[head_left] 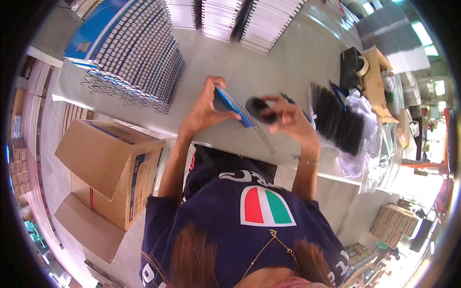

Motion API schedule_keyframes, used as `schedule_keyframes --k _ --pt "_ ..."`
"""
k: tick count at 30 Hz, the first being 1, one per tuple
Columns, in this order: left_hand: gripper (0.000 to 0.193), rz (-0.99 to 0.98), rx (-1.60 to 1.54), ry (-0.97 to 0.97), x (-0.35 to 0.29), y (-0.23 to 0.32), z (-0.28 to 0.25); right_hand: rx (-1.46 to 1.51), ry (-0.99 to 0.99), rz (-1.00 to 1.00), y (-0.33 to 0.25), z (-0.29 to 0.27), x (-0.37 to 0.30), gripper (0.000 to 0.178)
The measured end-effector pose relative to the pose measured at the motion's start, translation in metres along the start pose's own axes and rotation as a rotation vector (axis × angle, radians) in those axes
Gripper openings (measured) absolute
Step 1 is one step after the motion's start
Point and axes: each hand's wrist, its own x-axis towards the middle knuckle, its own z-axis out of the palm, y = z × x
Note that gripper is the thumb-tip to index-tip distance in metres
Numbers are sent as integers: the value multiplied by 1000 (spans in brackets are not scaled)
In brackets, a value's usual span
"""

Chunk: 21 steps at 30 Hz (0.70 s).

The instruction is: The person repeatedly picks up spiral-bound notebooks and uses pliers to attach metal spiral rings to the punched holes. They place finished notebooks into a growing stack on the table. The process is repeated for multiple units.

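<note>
Grey table [206, 57] bearing stacked spiral notebooks [137, 50]

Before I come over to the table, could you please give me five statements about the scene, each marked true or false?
1. The left hand holds a blue notebook. True.
2. The right hand is empty. False: the right hand holds a dark, blurred object.
3. A wire coil sticks out past the notebook's near end. True.
4. The open cardboard box is to the person's right. False: the box is to the left.
5. A tall stack of spiral notebooks stands on the table. True.
</note>
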Motion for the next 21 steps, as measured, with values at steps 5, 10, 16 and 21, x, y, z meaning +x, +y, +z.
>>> schedule_keyframes --k 5,10,16,21 --pt "111 5 -113 20 2 -14 6 -27 51 2 -2 -3 7 36" --pt "115 -104 -233 8 3 -9 1 -239 78 40 -6 -1 13 37" --pt "114 -79 -194 -84 -1 -7 -2 -103 -7 117 -8 -3 19 32" --pt "112 -154 -256 -111 6 3 -7 76 -136 49 -11 -9 18 31"
